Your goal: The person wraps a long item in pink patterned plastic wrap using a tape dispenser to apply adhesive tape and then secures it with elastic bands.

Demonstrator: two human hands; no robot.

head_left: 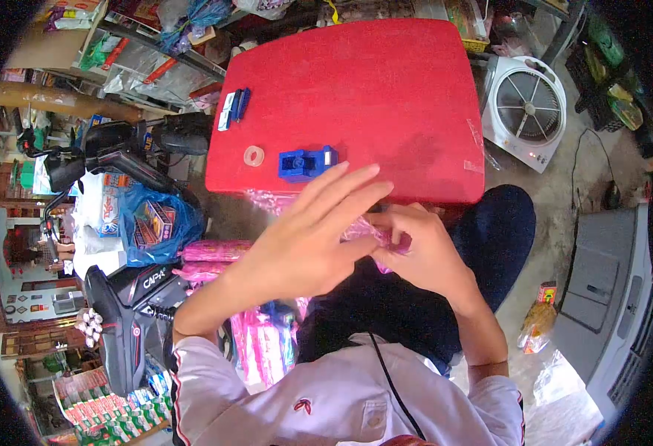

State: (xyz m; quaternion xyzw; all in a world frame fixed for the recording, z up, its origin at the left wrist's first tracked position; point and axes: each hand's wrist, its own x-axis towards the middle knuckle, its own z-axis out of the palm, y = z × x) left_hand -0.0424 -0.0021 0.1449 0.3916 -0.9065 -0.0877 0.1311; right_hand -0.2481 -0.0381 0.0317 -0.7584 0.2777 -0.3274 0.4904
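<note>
Over my lap, just below the red table's near edge, both hands are at a pink plastic package (358, 229). My left hand (312, 238) has its fingers stretched out and spread, with the thumb near the wrap. The fingers of my right hand (414, 244) are pinched on the pink plastic. On the red table (356, 82) stands a blue tape dispenser (306, 163) close to my left fingertips. A roll of clear tape (254, 155) lies to its left. Farther back at the left edge are small blue and white boxes (234, 109).
More pink packages (263, 349) lie at my left, beside a black motorbike (122, 327) with a blue bag (159, 223). A white box fan (527, 108) stands right of the table. A yellow packet (538, 325) lies on the floor at right.
</note>
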